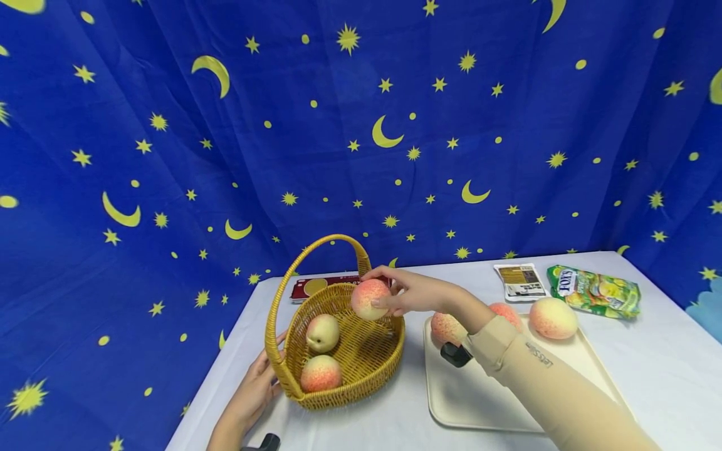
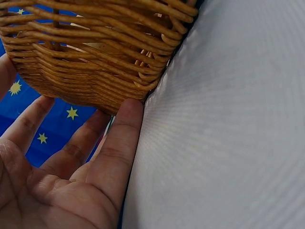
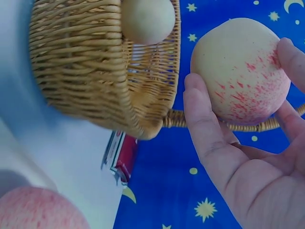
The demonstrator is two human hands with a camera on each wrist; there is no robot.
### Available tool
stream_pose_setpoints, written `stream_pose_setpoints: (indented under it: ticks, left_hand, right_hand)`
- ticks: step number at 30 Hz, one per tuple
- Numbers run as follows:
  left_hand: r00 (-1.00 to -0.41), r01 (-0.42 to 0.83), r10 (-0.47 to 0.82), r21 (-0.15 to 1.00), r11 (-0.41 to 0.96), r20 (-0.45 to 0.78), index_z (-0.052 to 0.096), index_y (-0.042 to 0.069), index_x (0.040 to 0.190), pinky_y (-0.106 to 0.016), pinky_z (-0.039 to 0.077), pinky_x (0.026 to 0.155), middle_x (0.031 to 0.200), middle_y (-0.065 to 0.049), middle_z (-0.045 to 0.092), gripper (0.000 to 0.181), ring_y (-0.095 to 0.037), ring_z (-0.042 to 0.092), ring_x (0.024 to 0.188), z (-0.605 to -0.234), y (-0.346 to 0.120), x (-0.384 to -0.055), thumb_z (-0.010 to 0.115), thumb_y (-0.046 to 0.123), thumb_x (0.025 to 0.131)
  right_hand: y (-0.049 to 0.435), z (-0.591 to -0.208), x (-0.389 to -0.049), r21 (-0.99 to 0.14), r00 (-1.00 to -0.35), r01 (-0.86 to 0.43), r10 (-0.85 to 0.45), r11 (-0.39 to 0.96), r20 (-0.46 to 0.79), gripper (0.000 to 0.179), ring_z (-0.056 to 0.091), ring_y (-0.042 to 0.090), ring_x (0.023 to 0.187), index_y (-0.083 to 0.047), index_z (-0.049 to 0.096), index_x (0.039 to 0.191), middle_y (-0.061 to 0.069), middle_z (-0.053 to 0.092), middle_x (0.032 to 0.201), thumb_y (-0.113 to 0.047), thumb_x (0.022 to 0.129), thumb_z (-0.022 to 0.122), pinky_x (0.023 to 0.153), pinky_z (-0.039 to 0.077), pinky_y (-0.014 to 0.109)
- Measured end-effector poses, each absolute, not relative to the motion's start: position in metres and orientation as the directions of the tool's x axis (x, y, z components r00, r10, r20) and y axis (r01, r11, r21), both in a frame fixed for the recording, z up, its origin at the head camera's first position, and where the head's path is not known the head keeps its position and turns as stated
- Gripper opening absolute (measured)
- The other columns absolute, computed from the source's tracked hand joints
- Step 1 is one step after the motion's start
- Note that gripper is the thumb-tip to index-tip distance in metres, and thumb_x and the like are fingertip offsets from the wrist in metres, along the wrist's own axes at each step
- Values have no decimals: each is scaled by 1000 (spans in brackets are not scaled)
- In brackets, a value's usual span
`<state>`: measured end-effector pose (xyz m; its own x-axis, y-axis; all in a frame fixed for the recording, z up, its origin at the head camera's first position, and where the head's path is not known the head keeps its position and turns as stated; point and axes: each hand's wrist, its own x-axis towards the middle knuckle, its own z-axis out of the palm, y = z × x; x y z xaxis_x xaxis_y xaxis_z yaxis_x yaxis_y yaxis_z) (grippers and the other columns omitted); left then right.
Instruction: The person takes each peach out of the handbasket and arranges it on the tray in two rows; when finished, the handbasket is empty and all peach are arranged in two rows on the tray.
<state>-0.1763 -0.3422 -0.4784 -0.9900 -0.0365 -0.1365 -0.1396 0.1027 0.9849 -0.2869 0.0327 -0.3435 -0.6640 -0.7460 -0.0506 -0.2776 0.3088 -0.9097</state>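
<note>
A peach [image 1: 370, 299], pale with red speckles, is held between the thumb and fingers of my right hand [image 1: 414, 292], over the far right side of a wicker basket [image 1: 361, 393]. Inside that basket lie a paler peach [image 1: 323, 332] and a red-blushed peach [image 1: 321, 374], both toward its left. My left hand [image 1: 252, 389] is at the basket's left side. The left wrist view shows its fingers [image 2: 116, 148] extended, with the tips against the lower wicker wall. From the right wrist, the held peach [image 3: 243, 71] appears beside the basket's rim.
Right of the basket is a cream tray [image 1: 468, 419] with several peaches, partly behind my right forearm. Beyond it lie a white packet [image 1: 520, 282] and a green FOX'S bag [image 1: 595, 292]. A dark red box [image 1: 304, 288] sits behind the basket, whose tall handle [image 1: 275, 307] arches over it.
</note>
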Motion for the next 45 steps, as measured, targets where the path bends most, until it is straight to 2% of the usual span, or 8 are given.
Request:
stream_pose_setpoints:
  ticks: [8, 15, 19, 24, 29, 34, 40, 45]
  left_hand:
    - [-991, -131, -36, 987, 95, -128, 35, 21, 168, -57, 51, 113, 169, -18, 39, 60, -20, 52, 137, -479, -342, -176, 54, 33, 113]
    - [-990, -139, -40, 985, 104, -136, 35, 21, 169, -61, 50, 115, 172, -16, 36, 61, -22, 51, 140, -479, -342, -176, 55, 35, 112]
    - [-990, -137, -38, 985, 105, -134, 35, 21, 169, -62, 49, 116, 173, -15, 35, 62, -18, 52, 136, -479, -342, -176, 55, 35, 112]
    - [-991, -131, -42, 986, 99, -128, 35, 20, 168, -63, 48, 116, 171, -15, 38, 61, -16, 53, 134, -480, -343, -177, 55, 34, 112]
    - [-991, -128, -39, 987, 95, -125, 35, 20, 168, -62, 48, 117, 172, -14, 37, 61, -16, 53, 135, -480, -343, -176, 55, 33, 112]
    - [-992, -124, -36, 988, 94, -121, 36, 20, 168, -61, 48, 117, 173, -15, 35, 61, -15, 53, 134, -480, -343, -176, 55, 34, 112]
    - [-992, -123, -38, 988, 94, -120, 35, 19, 169, -61, 48, 117, 174, -14, 34, 61, -13, 54, 133, -482, -343, -176, 54, 33, 113]
    - [-992, -126, -40, 987, 96, -123, 35, 19, 169, -61, 48, 117, 174, -14, 33, 61, -14, 52, 135, -481, -343, -176, 54, 34, 112]
  right_hand:
    - [62, -348, -275, -889, -689, -313, -725, 335, -30, 56, 64, 28, 121, -24, 47, 157, 12, 61, 143, -27, 106, 70, 95, 62, 43]
    - [89, -355, -267, -825, -688, -439, -724, 356, 54, 53, 63, 26, 122, -22, 52, 151, 10, 59, 150, -23, 103, 73, 108, 52, 47]
    - [102, -358, -259, -826, -700, -427, -713, 369, 43, 53, 67, 25, 114, -23, 50, 153, 11, 65, 139, -27, 104, 72, 102, 55, 45]
    - [117, -364, -246, -873, -715, -336, -699, 354, -8, 55, 72, 27, 105, -25, 50, 154, 15, 67, 123, -25, 104, 74, 94, 58, 44]
    - [130, -373, -234, -878, -698, -338, -716, 339, -8, 54, 71, 32, 106, -23, 52, 152, 15, 66, 125, -22, 102, 74, 88, 60, 37]
    - [140, -385, -227, -852, -680, -400, -732, 337, 29, 50, 70, 21, 107, -23, 53, 149, 13, 64, 135, -23, 103, 73, 88, 59, 28]
    - [148, -400, -221, -819, -666, -476, -740, 320, 98, 48, 63, 6, 117, -23, 55, 147, 14, 57, 153, -27, 103, 73, 94, 59, 28]
    - [152, -414, -214, -792, -677, -512, -724, 334, 133, 52, 61, 0, 116, -20, 55, 150, 13, 63, 145, -28, 102, 75, 93, 59, 27]
